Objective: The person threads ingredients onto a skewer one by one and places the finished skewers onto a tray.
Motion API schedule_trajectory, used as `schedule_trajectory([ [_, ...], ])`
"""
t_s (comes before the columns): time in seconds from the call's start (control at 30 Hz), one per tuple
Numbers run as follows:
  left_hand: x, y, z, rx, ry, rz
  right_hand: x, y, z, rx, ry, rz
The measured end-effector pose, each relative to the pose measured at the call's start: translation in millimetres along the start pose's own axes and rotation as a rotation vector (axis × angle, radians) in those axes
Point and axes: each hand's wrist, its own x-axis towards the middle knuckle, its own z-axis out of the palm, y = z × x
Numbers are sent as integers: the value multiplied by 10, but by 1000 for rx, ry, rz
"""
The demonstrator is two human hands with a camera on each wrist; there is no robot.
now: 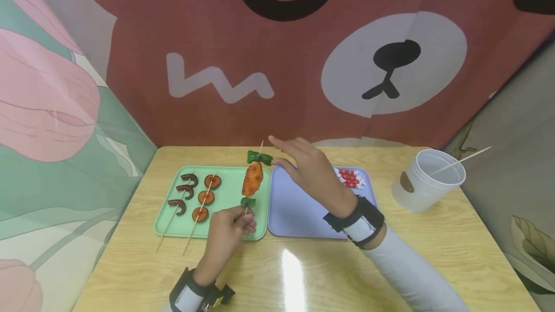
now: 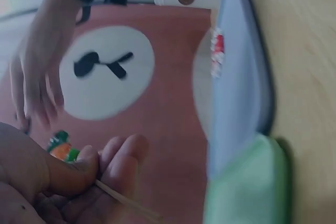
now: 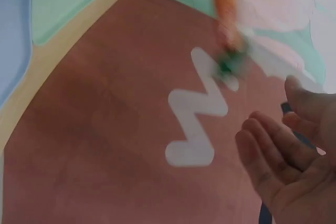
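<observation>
Over the green tray [image 1: 171, 227] on the bench, the left hand [image 1: 227, 235] pinches a loaded skewer [image 1: 253, 179] by its lower end. Its top pepper piece [image 1: 259, 158] looks freshly threaded; the right hand [image 1: 310, 170] hovers beside it, fingers spread. Next, I'd judge, comes another piece.

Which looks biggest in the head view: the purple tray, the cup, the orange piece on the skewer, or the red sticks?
Largest to smallest:
1. Purple tray
2. Cup
3. Orange piece and red sticks: they look too alike in size to rank.
</observation>
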Motion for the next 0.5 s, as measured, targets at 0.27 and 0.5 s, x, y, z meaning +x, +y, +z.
schedule_trajectory([
  [0.27, 51, -499, -292, 15, -65, -284, -94, 269, -149, 105, -100, 192],
  [0.5, 125, -729, -439, -21, -113, -426, -204, 398, -195, 165, -176, 316],
])
